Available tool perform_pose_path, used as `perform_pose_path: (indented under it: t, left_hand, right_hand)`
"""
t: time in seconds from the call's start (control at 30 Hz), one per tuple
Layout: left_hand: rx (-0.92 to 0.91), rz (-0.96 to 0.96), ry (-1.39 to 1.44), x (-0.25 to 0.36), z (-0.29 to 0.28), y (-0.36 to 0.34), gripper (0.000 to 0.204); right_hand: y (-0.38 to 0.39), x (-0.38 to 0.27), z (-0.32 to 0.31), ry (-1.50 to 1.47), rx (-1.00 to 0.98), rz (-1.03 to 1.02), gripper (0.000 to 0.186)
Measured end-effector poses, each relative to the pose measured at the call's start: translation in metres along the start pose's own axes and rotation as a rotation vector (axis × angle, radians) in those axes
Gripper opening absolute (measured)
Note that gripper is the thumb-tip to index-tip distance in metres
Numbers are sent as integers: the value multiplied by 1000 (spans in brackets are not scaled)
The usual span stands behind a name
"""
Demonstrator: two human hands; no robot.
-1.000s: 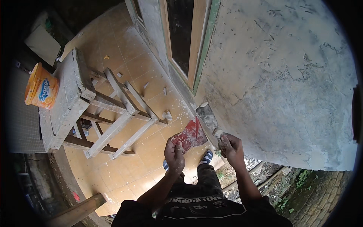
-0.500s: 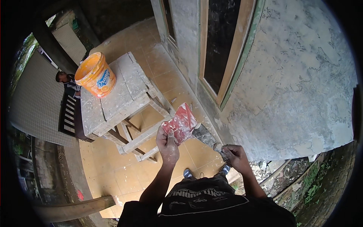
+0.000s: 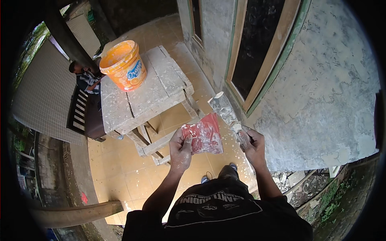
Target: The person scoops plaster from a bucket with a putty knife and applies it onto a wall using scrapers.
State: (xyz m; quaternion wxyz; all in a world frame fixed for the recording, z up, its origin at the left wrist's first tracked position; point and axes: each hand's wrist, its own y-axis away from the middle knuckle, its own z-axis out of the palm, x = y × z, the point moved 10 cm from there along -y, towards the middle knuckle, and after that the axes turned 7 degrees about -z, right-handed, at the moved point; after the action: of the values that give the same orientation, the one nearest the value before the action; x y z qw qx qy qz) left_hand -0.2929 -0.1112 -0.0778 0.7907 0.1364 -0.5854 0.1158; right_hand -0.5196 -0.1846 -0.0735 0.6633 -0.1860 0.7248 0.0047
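Observation:
My left hand [image 3: 181, 150] grips a red, putty-smeared flexible sheet [image 3: 204, 132] by its left edge, thumb across it. My right hand [image 3: 251, 146] holds a putty knife [image 3: 223, 108] by its pale handle, with the broad metal blade angled up to the left beyond the sheet and white putty at its tip; blade and sheet are apart. Past them stands a dusty wooden platform [image 3: 142, 102], with an orange bucket [image 3: 123, 76], smeared inside and out, on its top.
At the right is a skim-coated wall [image 3: 321, 112] with a wood-framed dark window [image 3: 257, 44]. Another person [image 3: 86, 80] sits beside a dark slatted bench [image 3: 78, 112] behind the platform. Tiled floor [image 3: 116, 172] is spattered white; rubble [image 3: 283, 180] lies below the wall, and a beam [image 3: 80, 213] crosses lower left.
My view has tilted up toward the platform and seated person. The knife, whose blade was against the sheet half a second ago, now sticks out beyond it, and the sheet is turned flatter.

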Motion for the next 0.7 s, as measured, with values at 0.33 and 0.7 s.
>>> perform_pose_path:
  t: [0.33,0.7]
  left_hand:
    - [184,119,146,61,-57,-53,19]
    - [280,338,-183,93,-17,-81,20]
  right_hand:
    - [-24,20,-3,-46,-3,-149,11]
    - [-116,-5,42,-292,-163,6,22]
